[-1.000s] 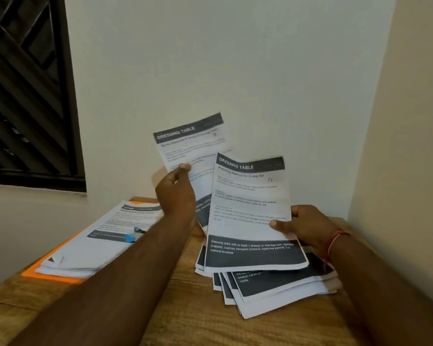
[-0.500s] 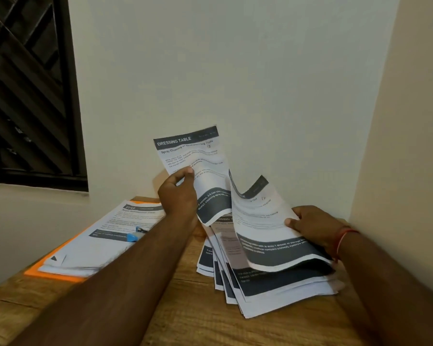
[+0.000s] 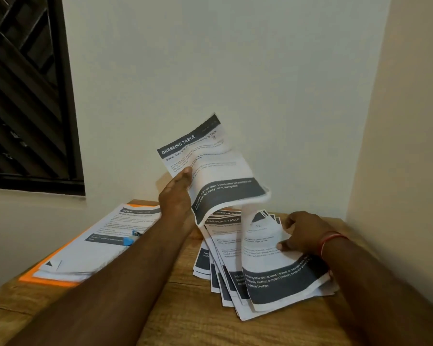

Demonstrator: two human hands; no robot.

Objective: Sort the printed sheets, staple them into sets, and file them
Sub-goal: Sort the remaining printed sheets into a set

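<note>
A: Head view: my left hand (image 3: 176, 196) pinches a white printed sheet with dark bands (image 3: 210, 166), lifted and sagging above it.
B: And the right?
A: My right hand (image 3: 305, 233) curls its thumb over the top page (image 3: 268, 260) of the fanned paper pile (image 3: 223, 273) beneath. I'd compare headings, then lay sheets squared.

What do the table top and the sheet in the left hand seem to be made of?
The table top: wood or wood-look laminate, matte; grain lines and a plank seam show. The sheet in the left hand: thin matte printed paper; it bends and curls under its own weight.
</note>
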